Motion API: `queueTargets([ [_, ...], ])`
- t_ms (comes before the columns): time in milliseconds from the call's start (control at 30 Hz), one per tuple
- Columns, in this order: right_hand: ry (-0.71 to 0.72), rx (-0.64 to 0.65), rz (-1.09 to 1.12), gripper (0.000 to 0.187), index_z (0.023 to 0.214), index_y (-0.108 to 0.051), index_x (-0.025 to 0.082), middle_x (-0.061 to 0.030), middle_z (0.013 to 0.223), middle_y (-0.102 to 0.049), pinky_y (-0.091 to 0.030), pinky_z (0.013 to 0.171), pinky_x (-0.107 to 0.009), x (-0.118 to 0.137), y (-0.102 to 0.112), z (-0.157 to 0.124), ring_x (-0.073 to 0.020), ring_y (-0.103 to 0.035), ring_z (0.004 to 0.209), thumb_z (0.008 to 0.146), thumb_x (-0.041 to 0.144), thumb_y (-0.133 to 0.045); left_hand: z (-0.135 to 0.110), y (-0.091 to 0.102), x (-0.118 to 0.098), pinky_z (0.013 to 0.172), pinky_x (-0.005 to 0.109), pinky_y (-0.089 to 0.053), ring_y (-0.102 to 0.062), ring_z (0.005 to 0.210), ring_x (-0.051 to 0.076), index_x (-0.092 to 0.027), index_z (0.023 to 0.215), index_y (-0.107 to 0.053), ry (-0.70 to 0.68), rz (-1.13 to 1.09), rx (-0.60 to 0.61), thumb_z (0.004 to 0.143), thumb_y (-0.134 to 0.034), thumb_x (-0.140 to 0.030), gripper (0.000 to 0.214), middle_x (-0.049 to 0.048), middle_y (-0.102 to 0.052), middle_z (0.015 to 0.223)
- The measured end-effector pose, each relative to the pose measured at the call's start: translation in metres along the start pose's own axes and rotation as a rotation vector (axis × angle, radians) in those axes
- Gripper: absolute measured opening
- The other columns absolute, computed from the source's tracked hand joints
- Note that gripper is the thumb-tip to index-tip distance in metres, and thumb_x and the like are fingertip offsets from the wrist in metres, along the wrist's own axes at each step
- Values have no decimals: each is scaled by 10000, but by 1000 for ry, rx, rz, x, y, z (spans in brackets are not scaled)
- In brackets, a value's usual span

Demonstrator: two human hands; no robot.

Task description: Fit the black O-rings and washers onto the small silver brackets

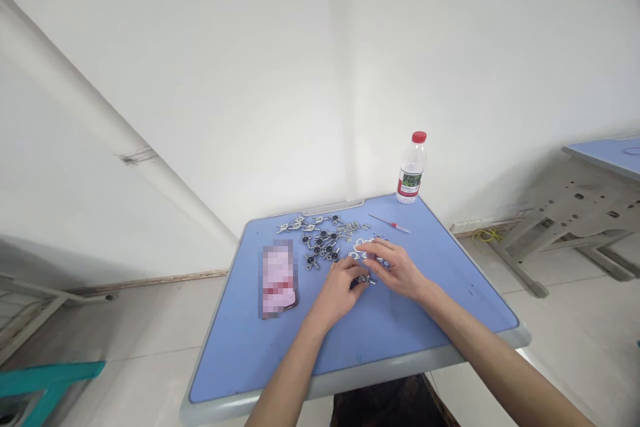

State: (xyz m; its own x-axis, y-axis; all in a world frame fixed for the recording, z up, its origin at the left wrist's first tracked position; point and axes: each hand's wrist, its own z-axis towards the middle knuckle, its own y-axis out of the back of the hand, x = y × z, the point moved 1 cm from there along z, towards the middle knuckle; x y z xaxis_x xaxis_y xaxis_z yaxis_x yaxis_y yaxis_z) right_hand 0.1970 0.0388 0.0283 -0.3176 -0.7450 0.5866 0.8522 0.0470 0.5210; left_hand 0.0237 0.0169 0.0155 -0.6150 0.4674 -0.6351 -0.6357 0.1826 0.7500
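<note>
**A:** What is in hand here?

**B:** As I judge it, picking and fitting small hardware. The left hand (340,283) is curled, its fingertips clenched on a small silver metal fitting (365,278), pressed low against the blue-topped table (400,333).

**A:** And the right hand (396,268)?

**B:** It lies flat, palm down, with the fingers stretched out just beyond the left fingertips. The view is too small to tell whether they pinch a piece or only rest on one.

**A:** Where are the other parts?

**B:** The heap of silver-and-black metal fittings (320,245) lies just past the left fingertips, and a few pale pieces sit right at the right fingertips. A thin red-handled tool (391,222) lies further out beyond the right fingers, and a clear plastic bottle with a red cap (412,170) stands well beyond that. A pink flat packet (278,278) lies outside the left hand, near the knuckles.

**A:** What would a next move call for?

**B:** A fine fingertip pinch and steady wrists, since the pieces are tiny and crowded. Both forearms come in low and converge, so the hands nearly touch over the fitting.
</note>
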Motion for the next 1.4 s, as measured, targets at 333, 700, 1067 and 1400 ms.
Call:
queueTargets([
  [333,-93,-89,42,164,1059,-630,234,-23,795,-644,-543,611,-273,-7,-1,-5,-151,-622,670,931,289,-543,-5,-1,2,924,387,-421,-578,1008,218,-245,1009,-699,1,19,-3,858,-628,-196,174,36,-621,1040],
  [700,-55,-17,61,323,1283,-544,246,-43,909,-665,-535,765,-319,-2,1,-5,-168,-635,836,975,235,-446,-3,-1,2,906,388,-424,-583,991,224,-228,996,-693,9,25,1,845,-633,-183,169,47,-618,1047],
  [1067,-44,-92,-61,210,1123,-614,224,-24,801,-667,-504,683,-290,-8,-3,-1,-154,-607,706,940,275,-525,-1,3,-1,852,361,-440,-572,956,217,-212,946,-607,37,1,3,831,-614,-165,125,38,-610,1032],
  [1400,-52,-86,34,287,1225,-573,247,-31,876,-667,-527,730,-303,-11,-6,-3,-159,-620,787,951,238,-489,-1,5,2,875,362,-461,-567,966,212,-219,942,-649,8,-42,2,850,-589,-160,125,44,-595,1021],
])
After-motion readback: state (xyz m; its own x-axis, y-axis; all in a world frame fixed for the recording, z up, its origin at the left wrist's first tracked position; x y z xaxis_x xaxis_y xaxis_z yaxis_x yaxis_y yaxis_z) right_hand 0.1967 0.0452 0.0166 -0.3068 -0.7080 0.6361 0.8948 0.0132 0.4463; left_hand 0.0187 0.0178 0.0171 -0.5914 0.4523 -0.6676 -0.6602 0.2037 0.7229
